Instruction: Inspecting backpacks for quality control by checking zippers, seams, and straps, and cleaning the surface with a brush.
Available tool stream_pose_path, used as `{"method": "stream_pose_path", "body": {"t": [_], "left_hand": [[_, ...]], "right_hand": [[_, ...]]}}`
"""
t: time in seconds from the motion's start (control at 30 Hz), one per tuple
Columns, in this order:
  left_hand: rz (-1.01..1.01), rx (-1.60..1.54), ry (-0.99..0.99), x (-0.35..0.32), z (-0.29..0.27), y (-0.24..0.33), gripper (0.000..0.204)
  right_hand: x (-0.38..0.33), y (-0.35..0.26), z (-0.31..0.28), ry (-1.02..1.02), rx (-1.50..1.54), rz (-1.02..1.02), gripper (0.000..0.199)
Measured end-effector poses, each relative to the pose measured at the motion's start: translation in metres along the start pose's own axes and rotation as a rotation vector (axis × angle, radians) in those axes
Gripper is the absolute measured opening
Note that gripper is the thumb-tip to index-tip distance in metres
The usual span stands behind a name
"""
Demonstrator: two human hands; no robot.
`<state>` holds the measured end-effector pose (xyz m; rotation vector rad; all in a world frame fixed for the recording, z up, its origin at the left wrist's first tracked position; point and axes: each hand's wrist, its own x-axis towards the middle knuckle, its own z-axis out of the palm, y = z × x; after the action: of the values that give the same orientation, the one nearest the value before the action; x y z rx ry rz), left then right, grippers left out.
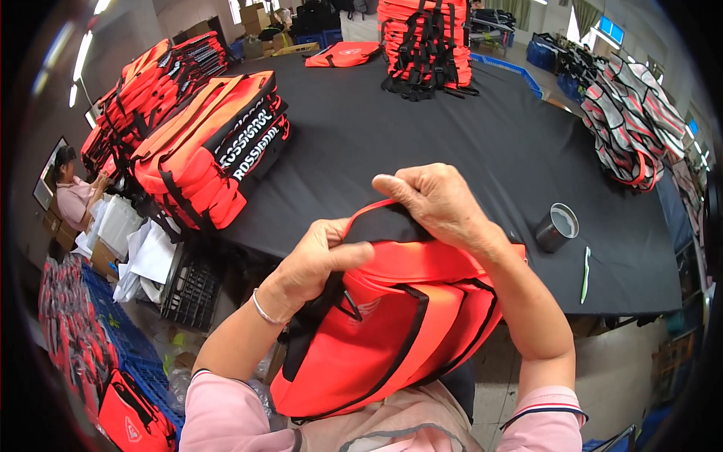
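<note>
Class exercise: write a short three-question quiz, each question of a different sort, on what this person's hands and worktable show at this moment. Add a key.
1. True or false: both the left hand and the right hand grip the orange fabric bag with black trim.
2. Which stands on the black-covered table to the right of the right hand?
A. a dark round cup
B. a glass bottle
C. a pair of scissors
3. Fill in: the nearest stack of folded orange bags lies to the person's ____.

Key
1. True: both hands pinch its black upper edge.
2. A
3. left
</note>
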<state>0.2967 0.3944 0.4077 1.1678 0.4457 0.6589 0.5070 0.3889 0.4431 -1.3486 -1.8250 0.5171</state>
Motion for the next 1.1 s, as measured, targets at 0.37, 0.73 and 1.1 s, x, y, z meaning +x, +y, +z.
{"method": "stream_pose_path", "body": {"t": [0.37,0.73,1.1], "left_hand": [[-0.026,-0.145,-0.063,-0.003,0.000,-0.004,0.038],[0.014,-0.192,-0.076,-0.010,0.016,-0.012,0.025],[0.406,-0.274,0.487,-0.018,-0.062,0.010,0.028]], "right_hand": [[-0.008,-0.003,0.001,0.129,0.110,-0.031,0.037],[0.000,0.003,0.016,0.052,0.044,0.012,0.038],[-0.021,0.052,-0.037,-0.004,0.126,-0.058,0.033]]}}
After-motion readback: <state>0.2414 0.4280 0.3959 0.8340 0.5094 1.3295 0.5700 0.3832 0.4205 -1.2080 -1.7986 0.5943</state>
